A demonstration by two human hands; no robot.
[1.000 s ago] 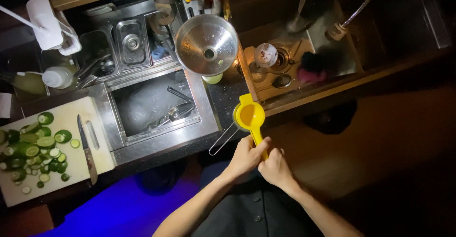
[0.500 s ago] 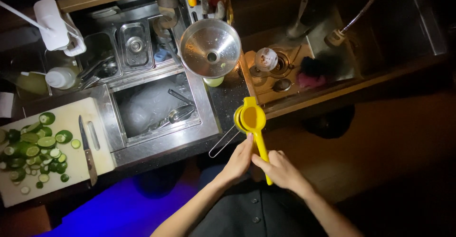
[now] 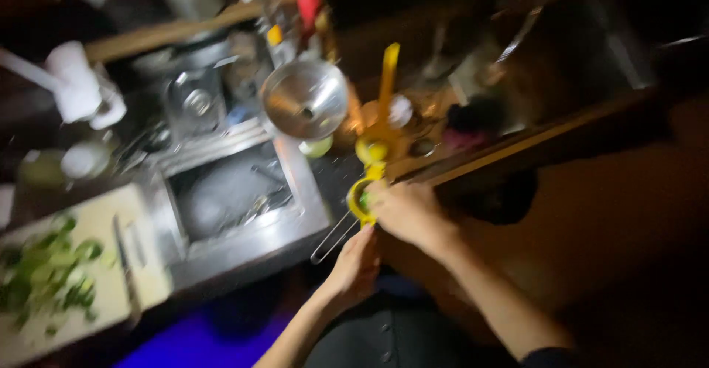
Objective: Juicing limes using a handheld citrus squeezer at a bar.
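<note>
Yellow squeezer (image 3: pixel 371 163) hangs open over the bench (image 3: pixel 329 172) edge. My right hand (image 3: pixel 405 211) cups its bowl, left hand (image 3: pixel 357 259) grips underneath. Stiff, light, probably juice-slick, so hold the handles.

- Dim, low-lit work area; frame motion-blurred.
- Stainless steel sink basin (image 3: pixel 236 198) recessed in dark counter (image 3: pixel 332 172), left of centre.
- Pale cutting board (image 3: pixel 111 265) with green slices at lower left.
- Wooden ledge (image 3: pixel 170 32) along far edge.
- Blue glow (image 3: pixel 199 342) on floor below counter.
- Brown floor (image 3: pixel 628 228) at right.
</note>
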